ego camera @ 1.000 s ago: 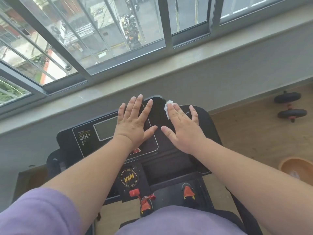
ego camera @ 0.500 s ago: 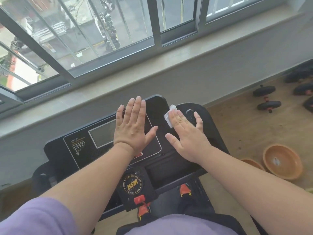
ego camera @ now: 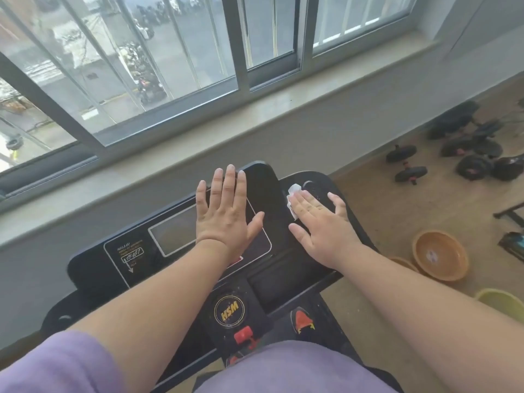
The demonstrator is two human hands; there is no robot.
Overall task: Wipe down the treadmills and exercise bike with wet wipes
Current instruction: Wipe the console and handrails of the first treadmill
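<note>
while both flat grips (ego camera: 226, 217) (ego camera: 320, 222) press the black treadmill console (ego camera: 93, 268), the right traps a white wipe (ego camera: 292, 198) below the windowsill (ego camera: 283, 109).

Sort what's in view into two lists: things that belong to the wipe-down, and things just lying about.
Part of the job:
treadmill console
wet wipe under the right hand
left hand flat on the console

Lying about:
dumbbells
orange bowl
yellow bowl
</note>
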